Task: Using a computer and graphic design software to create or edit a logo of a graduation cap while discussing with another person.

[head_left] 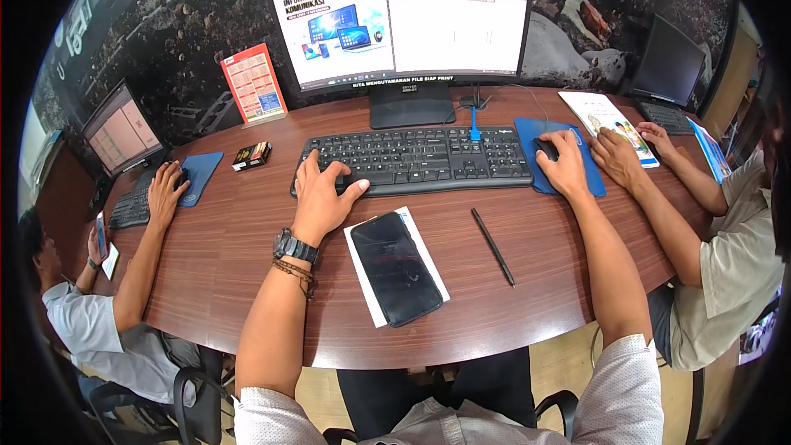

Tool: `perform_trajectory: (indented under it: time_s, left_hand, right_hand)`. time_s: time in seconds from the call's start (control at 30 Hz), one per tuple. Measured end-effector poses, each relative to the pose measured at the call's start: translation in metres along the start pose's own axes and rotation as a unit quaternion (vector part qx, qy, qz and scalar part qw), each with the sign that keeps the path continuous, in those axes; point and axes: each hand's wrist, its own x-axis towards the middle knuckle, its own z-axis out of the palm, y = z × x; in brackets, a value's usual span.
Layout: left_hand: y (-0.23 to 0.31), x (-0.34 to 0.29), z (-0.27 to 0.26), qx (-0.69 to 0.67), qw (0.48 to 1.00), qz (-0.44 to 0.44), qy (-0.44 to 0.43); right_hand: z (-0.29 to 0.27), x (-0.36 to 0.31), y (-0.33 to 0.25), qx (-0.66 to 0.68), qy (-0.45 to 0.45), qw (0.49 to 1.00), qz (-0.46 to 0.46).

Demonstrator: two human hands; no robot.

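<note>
My left hand (pixel 324 198) rests over the left end of a black keyboard (pixel 420 166), its fingers spread across the keys and the thumb stretched out to the right. A black watch (pixel 295 247) and a brown beaded bracelet circle that wrist. Under my right hand (pixel 567 169) is a dark mouse (pixel 545 148), partly hidden by the fingers curved around it. It sits on a blue mouse pad (pixel 587 185). Nearer to me, a black smartphone (pixel 395 270) lies face up on white paper (pixel 360 280). Between my forearms lies a black pen (pixel 493 247).
Behind the keyboard stands a wide monitor (pixel 457 41) showing a document and graphics windows. A red calendar (pixel 253 86) and a small black box (pixel 251 156) are to its left. A person's hand (pixel 167 189) works at far left; another person's hand (pixel 618 158) touches a booklet (pixel 589 111) at right.
</note>
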Motion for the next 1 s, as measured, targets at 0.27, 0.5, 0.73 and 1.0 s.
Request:
perform_trajectory:
  time_s: [0.27,0.5,0.73,1.0]
  left_hand:
    - [-0.004,-0.001,0.007,0.011,1.000,-0.017,-0.003]
    - [-0.005,0.000,0.008,0.011,0.999,-0.039,-0.028]
    - [-0.001,0.000,0.006,0.008,0.998,-0.049,-0.036]
    - [0.000,0.000,0.007,0.003,0.997,-0.061,-0.038]
  right_hand:
    - [0.001,0.001,0.001,-0.002,-0.008,1.000,0.003]
    - [-0.004,0.004,-0.007,-0.023,-0.021,0.999,0.024]
    - [-0.002,0.002,-0.005,-0.006,-0.011,1.000,0.014]
    - [-0.002,0.002,-0.009,0.020,-0.026,0.999,0.019]
